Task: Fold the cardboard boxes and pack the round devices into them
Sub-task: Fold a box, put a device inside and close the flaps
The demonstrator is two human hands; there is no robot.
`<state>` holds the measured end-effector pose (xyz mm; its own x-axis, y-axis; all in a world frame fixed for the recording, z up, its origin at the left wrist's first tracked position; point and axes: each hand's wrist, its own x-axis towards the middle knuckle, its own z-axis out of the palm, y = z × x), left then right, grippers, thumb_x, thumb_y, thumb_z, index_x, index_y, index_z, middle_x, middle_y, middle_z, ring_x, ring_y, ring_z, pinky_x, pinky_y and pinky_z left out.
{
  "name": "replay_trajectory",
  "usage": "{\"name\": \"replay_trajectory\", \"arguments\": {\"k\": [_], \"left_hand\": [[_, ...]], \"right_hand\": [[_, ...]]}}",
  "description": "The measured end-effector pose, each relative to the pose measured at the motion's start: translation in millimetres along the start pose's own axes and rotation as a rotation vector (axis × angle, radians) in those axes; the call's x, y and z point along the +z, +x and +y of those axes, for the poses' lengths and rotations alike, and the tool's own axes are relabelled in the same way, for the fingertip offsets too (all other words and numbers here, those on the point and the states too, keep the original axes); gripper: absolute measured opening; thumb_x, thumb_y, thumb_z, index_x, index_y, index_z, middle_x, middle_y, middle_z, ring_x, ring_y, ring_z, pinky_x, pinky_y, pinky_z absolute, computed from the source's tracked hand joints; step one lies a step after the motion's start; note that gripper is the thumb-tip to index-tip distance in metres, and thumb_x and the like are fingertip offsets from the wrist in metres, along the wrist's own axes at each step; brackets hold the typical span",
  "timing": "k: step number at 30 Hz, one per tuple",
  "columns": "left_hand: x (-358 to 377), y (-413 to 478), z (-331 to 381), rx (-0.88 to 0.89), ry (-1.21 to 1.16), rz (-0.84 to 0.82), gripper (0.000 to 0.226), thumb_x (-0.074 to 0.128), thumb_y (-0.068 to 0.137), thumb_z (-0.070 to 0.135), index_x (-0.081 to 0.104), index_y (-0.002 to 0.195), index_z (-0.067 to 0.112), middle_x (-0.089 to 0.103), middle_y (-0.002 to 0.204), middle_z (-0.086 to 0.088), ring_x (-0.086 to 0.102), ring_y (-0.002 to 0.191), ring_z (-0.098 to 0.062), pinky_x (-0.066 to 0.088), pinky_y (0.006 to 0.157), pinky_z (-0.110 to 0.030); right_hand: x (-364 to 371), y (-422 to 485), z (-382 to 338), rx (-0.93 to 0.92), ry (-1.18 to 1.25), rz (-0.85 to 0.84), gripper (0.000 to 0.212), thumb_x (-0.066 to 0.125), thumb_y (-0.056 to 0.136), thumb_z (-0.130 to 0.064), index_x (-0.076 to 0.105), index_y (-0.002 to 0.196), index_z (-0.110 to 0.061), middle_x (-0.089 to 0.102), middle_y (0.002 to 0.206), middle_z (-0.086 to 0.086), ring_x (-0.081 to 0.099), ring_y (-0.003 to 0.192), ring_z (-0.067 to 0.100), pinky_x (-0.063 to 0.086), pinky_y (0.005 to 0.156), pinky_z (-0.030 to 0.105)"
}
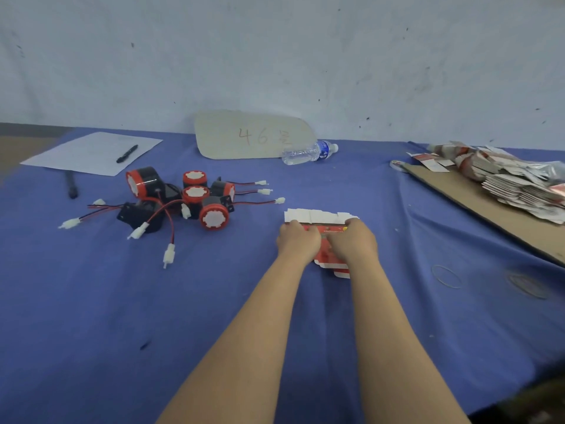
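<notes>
Left hand and right hand pinching flat cardboard box, round devices well left, blue tablecloth around

Both arms are bare. Behind the left hand and the right hand, uncovered forearms run back to the picture's lower edge, slim at the hand and broadening toward the elbow. Nails and finer marks on either hand are too blurred to tell.
</notes>
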<state>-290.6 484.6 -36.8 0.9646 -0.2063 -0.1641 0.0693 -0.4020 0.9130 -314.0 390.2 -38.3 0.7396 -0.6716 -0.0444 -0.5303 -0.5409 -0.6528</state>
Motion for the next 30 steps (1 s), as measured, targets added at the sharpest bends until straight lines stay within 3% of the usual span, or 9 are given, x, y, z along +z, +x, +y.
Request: {"name": "replay_trajectory", "arguments": {"k": [5,10,15,18,20,23,27,30], "left_hand": [[-4,7,0,-0.044,-0.183,0.05,0.037,0.037,0.094,0.016,0.046,0.127,0.001,0.053,0.131,-0.021,0.052,0.121,-0.036,0.044,0.098,-0.043],[-14,9,7,-0.005,-0.404,0.207,0.035,0.039,0.094,0.012,0.048,0.123,-0.004,0.053,0.128,-0.021,0.057,0.112,-0.035,0.048,0.089,-0.041],[-30,12,7,0.031,-0.322,0.308,0.038,0.042,0.096,0.02,0.043,0.131,0.005,0.039,0.133,-0.014,0.049,0.116,-0.031,0.043,0.1,-0.045],[-42,10,6,0.069,-0.407,0.289,0.035,0.048,0.097,0.028,0.045,0.126,0.009,0.036,0.131,-0.009,0.054,0.09,-0.014,0.046,0.085,-0.032],[-55,7,6,0.111,-0.475,0.355,0.039,0.054,0.094,0.035,0.043,0.12,0.009,0.041,0.127,-0.007,0.051,0.082,-0.007,0.045,0.075,-0.026],[-85,1,2,0.18,-0.586,0.494,0.042,0.061,0.09,0.039,0.043,0.112,0.008,0.056,0.109,-0.001,0.058,0.092,-0.011,0.045,0.07,-0.019],[-132,-12,-14,0.297,-0.575,0.693,0.038,0.063,0.09,0.034,0.038,0.107,0.013,0.054,0.089,0.012,0.057,0.072,0.007,0.041,0.055,-0.004],[-159,-20,-35,0.364,-0.5,0.808,0.038,0.067,0.085,0.022,0.039,0.11,0.012,0.053,0.09,0.016,0.055,0.072,0.018,0.04,0.057,-0.001]], "right_hand": [[2,-2,-7,-0.035,0.062,0.097,0.044,0.048,0.091,-0.016,0.042,0.134,-0.012,0.046,0.137,0.016,0.039,0.127,0.034,0.035,0.102,0.04],[4,-10,-19,-0.209,0.231,0.245,0.046,0.049,0.089,-0.003,0.039,0.134,-0.007,0.037,0.134,0.018,0.049,0.112,0.035,0.039,0.095,0.037],[7,-17,-33,-0.215,0.331,0.301,0.043,0.051,0.091,-0.007,0.043,0.133,-0.008,0.034,0.133,0.014,0.05,0.111,0.032,0.041,0.1,0.037],[9,-26,-44,-0.259,0.404,0.345,0.04,0.05,0.093,-0.013,0.046,0.133,-0.012,0.043,0.132,0.012,0.046,0.117,0.029,0.038,0.1,0.034],[12,-35,-56,-0.36,0.479,0.371,0.036,0.048,0.094,-0.017,0.049,0.13,-0.013,0.055,0.125,0.007,0.05,0.115,0.025,0.04,0.102,0.038],[21,-51,-80,-0.424,0.63,0.306,0.028,0.046,0.097,-0.03,0.051,0.121,-0.018,0.063,0.111,-0.001,0.059,0.1,0.017,0.048,0.089,0.037],[50,-76,-111,-0.489,0.755,0.183,0.029,0.044,0.097,-0.044,0.052,0.113,-0.021,0.061,0.088,-0.016,0.057,0.079,-0.006,0.04,0.063,0.005],[78,-97,-125,-0.53,0.817,0.051,0.032,0.039,0.098,-0.047,0.05,0.124,-0.031,0.063,0.089,-0.018,0.056,0.075,-0.009,0.038,0.061,0.006]]}}
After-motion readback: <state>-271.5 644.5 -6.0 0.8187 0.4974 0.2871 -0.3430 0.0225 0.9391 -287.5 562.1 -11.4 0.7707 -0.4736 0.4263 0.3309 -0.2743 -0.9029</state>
